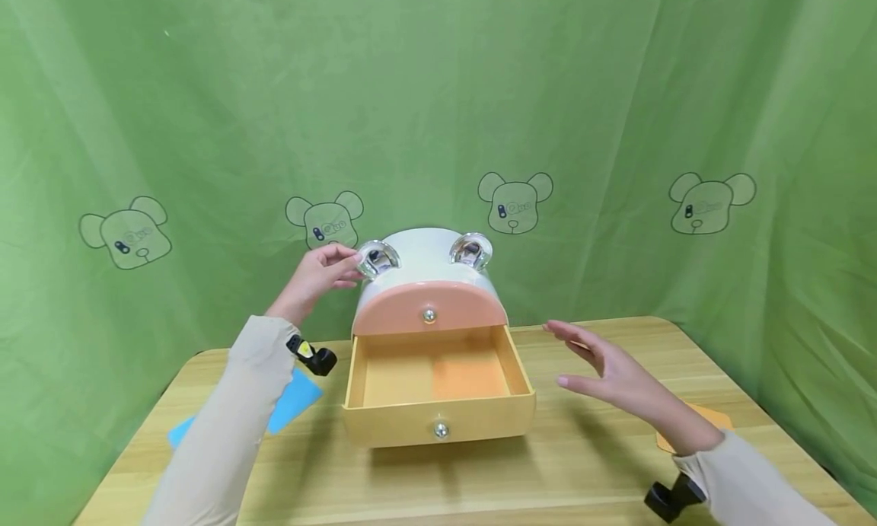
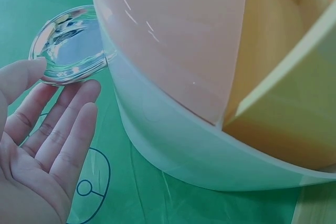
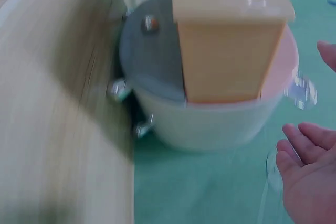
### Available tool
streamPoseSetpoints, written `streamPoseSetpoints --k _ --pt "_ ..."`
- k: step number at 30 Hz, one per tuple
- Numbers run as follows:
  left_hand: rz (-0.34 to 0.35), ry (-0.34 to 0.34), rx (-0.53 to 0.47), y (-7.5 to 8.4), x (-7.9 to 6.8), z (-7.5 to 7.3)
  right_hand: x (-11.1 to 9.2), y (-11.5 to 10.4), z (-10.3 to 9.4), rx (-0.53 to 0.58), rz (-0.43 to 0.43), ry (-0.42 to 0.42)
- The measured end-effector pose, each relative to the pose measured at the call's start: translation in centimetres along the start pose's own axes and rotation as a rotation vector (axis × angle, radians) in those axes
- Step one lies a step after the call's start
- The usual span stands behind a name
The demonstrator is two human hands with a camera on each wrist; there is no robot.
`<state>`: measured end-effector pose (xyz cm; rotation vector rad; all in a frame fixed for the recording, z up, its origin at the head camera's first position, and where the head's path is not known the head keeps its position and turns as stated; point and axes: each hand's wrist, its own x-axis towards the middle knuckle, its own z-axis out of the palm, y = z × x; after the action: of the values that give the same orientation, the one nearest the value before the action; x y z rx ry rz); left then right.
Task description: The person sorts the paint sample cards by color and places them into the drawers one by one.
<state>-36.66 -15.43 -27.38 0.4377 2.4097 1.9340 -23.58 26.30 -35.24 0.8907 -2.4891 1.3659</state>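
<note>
A small rounded storage box [image 1: 428, 256] stands on the table, white with a pink upper drawer [image 1: 397, 309] that is closed. Its yellow lower drawer [image 1: 390, 427] is pulled out, and an orange patch [image 1: 469, 375] shows on the right of its floor. Two shiny silver ears stick out from the top. My left hand [image 1: 318, 277] pinches the edge of the left ear [image 2: 73, 45] between thumb and fingers. Held in the air to the right of the open drawer, my right hand [image 1: 606, 370] has its fingers spread and touches nothing.
Blue sheets [image 1: 294, 400] lie on the wooden table [image 1: 582, 480] at the left, partly under my left forearm. An orange sheet [image 1: 709, 417] lies at the right behind my right wrist. A green curtain [image 1: 582, 92] with bear-head prints hangs behind and around the table.
</note>
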Motion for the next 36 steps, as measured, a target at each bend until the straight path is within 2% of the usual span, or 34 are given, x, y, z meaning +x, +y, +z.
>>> streamPoseSetpoints --k 8,13,17,22,27,32,36 --pt "0.000 -0.003 -0.001 -0.2 0.1 0.1 -3.8 2.6 -2.6 -0.095 0.056 0.061" --pt "0.000 0.004 -0.005 -0.3 0.1 0.2 -6.4 4.7 -4.3 -0.047 0.024 0.038" --pt "-0.003 0.013 -0.008 -0.4 0.1 0.2 -8.5 6.5 -5.7 -0.036 0.094 -0.006" --pt "0.004 0.012 -0.008 -0.5 0.1 0.2 -10.9 8.2 -7.4 -0.100 0.207 -0.019" --pt "0.007 0.005 -0.010 -0.5 0.2 0.2 -13.5 9.8 -9.0 -0.159 0.277 -0.027" --pt "0.008 0.005 -0.015 -0.5 0.2 0.2 -16.3 11.6 -10.3 -0.224 0.298 -0.009" --pt "0.012 0.019 -0.018 -0.5 0.1 0.2 -17.9 13.0 -11.1 -0.207 0.293 0.015"
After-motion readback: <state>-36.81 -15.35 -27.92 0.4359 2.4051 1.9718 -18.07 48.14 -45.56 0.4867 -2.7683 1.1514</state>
